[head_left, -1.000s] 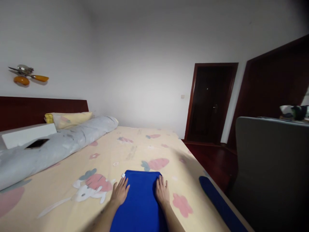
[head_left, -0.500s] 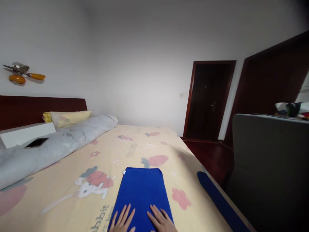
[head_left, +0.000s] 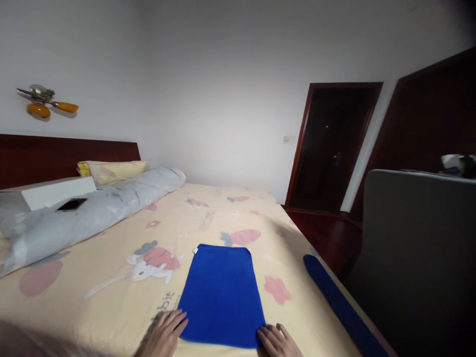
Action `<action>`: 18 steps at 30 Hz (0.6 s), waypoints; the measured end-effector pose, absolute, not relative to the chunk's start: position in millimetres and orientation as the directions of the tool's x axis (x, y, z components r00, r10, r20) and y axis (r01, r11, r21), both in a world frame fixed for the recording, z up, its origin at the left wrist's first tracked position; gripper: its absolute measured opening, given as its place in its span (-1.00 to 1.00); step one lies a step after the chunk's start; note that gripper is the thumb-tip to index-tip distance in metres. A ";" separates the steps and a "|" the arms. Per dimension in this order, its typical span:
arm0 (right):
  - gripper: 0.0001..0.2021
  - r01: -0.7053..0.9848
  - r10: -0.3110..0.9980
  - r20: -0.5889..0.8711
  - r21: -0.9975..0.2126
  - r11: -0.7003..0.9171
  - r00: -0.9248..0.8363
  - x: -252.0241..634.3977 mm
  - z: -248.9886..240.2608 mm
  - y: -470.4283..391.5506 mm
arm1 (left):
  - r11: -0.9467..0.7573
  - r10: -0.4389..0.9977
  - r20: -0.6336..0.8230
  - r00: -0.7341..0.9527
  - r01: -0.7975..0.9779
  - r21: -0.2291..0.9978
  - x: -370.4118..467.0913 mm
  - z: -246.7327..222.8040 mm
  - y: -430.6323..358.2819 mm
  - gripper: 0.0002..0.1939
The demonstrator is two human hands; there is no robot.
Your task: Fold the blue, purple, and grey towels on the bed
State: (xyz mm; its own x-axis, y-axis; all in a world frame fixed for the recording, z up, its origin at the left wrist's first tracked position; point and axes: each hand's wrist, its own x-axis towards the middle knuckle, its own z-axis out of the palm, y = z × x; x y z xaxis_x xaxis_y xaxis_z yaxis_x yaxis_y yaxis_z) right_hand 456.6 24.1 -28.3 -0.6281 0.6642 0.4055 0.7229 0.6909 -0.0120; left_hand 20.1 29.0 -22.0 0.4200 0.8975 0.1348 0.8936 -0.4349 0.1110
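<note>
A blue towel (head_left: 222, 292) lies spread flat on the bed, with a small white label (head_left: 195, 250) at its far left corner. At its near left corner is my left hand (head_left: 164, 331), fingers together and closed over the edge, the thumb hidden. My right hand (head_left: 278, 339) has its fingers curled onto the near right corner, and its thumb does not show either.
The bed (head_left: 122, 317) has a cream sheet with carrot and rabbit prints. A dark blue strip (head_left: 338, 302) runs along its right edge, beside a grey chair back (head_left: 416, 238). To the left lie a rolled grey quilt (head_left: 122, 196), a phone (head_left: 72, 204) and a white box (head_left: 61, 192).
Both hands have left the towel's middle, where they lay flat with fingers spread, and moved outward to its near corners. The towel's near edge has come into view as the camera shifted.
</note>
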 end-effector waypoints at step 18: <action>-0.89 0.753 0.587 0.655 -0.042 0.656 -0.475 432.9 -10.2 4.3 | -0.688 0.605 0.541 0.584 0.726 -0.014 13.6 9.6 6.8 -0.65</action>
